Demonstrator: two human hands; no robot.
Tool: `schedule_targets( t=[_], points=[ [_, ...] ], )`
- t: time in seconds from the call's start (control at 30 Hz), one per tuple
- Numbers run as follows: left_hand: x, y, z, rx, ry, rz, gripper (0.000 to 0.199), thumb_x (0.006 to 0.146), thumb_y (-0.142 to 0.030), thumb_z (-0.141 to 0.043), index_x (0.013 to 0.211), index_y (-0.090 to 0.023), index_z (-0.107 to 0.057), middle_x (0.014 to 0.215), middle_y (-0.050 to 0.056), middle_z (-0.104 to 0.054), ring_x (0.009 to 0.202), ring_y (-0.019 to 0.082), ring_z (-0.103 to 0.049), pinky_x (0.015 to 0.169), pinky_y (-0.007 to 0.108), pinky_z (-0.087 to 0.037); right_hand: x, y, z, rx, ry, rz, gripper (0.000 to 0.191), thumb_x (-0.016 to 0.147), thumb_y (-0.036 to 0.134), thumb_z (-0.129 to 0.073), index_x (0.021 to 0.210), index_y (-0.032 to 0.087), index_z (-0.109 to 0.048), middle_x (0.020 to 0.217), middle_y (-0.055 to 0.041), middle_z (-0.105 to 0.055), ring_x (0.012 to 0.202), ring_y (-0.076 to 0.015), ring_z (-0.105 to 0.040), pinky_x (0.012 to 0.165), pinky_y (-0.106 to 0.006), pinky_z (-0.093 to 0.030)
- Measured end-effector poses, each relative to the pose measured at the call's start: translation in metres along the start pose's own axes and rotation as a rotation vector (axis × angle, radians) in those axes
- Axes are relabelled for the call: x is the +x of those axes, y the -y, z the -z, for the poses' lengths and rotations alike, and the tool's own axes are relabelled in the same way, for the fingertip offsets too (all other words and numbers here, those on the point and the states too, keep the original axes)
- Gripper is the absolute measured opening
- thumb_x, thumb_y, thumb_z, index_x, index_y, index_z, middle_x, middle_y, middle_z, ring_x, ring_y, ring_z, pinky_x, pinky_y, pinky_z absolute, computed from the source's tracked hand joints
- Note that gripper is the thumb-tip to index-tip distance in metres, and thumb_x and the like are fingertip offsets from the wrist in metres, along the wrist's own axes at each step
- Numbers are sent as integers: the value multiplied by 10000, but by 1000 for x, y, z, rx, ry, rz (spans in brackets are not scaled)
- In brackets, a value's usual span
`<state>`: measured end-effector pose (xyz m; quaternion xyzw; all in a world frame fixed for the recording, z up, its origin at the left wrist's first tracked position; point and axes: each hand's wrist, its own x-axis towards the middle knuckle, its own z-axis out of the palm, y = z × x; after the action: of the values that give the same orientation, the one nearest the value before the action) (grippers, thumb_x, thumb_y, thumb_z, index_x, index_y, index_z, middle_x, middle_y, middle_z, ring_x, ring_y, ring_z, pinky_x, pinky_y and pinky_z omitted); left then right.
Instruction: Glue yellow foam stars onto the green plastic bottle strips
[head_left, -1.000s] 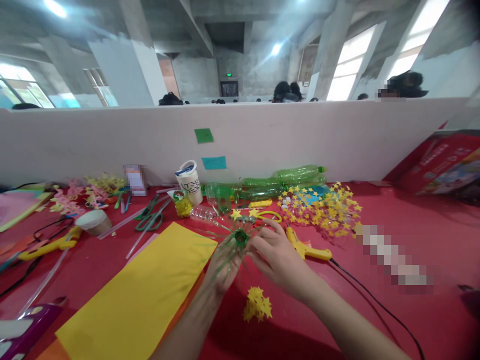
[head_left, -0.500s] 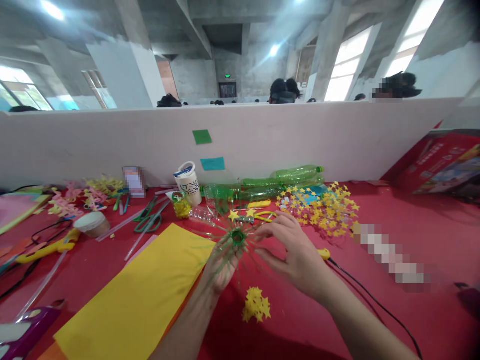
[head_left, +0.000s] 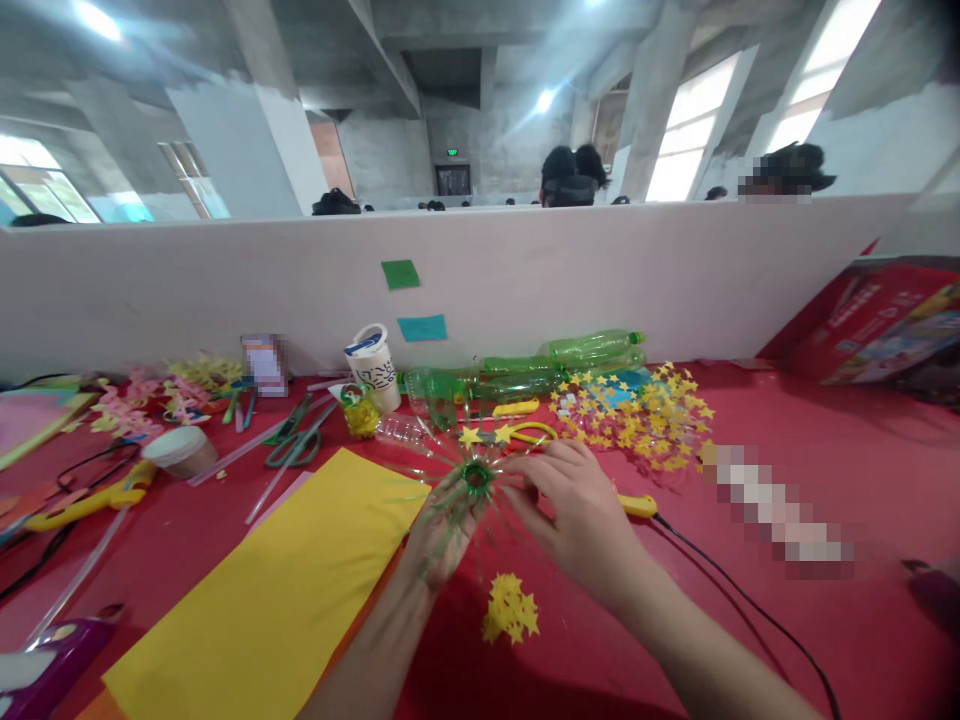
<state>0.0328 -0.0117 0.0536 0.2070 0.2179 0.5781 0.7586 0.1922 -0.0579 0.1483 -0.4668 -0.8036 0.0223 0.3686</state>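
Note:
My left hand (head_left: 444,525) is closed around a green plastic bottle top (head_left: 476,478) cut into many thin strips that fan out around its ring-shaped neck. Two yellow paper stars (head_left: 486,436) sit on strips at its upper edge. My right hand (head_left: 574,510) is at the right side of the fan, thumb and fingers curled in around the strips; the exact spot pinched is hard to make out. Below the hands lies a small pile of yellow stars (head_left: 511,607) on the red table. A yellow paper sheet (head_left: 270,590) lies beside my left forearm.
Green bottles (head_left: 592,348) lie along the white partition (head_left: 225,290). A star-covered bunch (head_left: 660,420) is at the back right, near a yellow-handled corded tool (head_left: 637,506). A cup (head_left: 373,365), scissors (head_left: 296,447), a tape roll (head_left: 180,452) and a yellow glue gun (head_left: 97,500) stand or lie leftward.
My right hand has moved slightly left and its thumb and fingers have come closer together at the strips. My left hand still holds the cut bottle top in nearly the same place.

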Motion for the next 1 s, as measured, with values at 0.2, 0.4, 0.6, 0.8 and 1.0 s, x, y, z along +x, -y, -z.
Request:
schedule_targets(
  t=[0.2, 0.4, 0.6, 0.8, 1.0],
  points=[
    [0, 2, 1, 22, 14, -8, 148, 717, -60, -625, 836, -136, -668, 859, 58, -710, 776, 147, -663, 742, 242, -528, -3, -3, -16, -31, -18, -76, 174, 808, 191, -538, 972, 199, -596, 680, -6, -596, 654, -163, -516, 733, -322, -365],
    [2, 3, 7, 17, 3, 26, 135, 711, -78, -639, 836, -121, -664, 852, 58, -706, 733, 141, -660, 724, 246, -529, 0, -7, -12, 39, 43, -88, 92, 796, 146, -536, 802, 211, -601, 690, 12, -618, 670, -145, -545, 707, -288, -369],
    [4, 5, 11, -38, -50, 28, 107, 702, -62, -626, 780, -121, -667, 804, 52, -715, 707, 146, -667, 674, 238, -545, 0, -8, -12, -8, 73, -19, 165, 838, 169, -509, 880, 238, -653, 677, 10, -632, 683, -152, -542, 702, -296, -350],
    [4, 2, 8, -90, -124, 9, 133, 707, -25, -588, 730, -134, -661, 730, 39, -715, 683, 145, -669, 648, 228, -544, -2, -9, -19, -85, 127, 40, 174, 861, 193, -488, 866, 234, -657, 624, 16, -609, 636, -148, -511, 665, -282, -325],
    [3, 1, 9, -48, -42, -63, 84, 626, -93, -711, 658, -140, -649, 686, 20, -700, 693, 149, -664, 697, 235, -538, -3, -8, -23, -171, 193, 63, 157, 819, 138, -521, 797, 198, -664, 602, -8, -617, 593, -146, -508, 631, -279, -321]
  ],
)
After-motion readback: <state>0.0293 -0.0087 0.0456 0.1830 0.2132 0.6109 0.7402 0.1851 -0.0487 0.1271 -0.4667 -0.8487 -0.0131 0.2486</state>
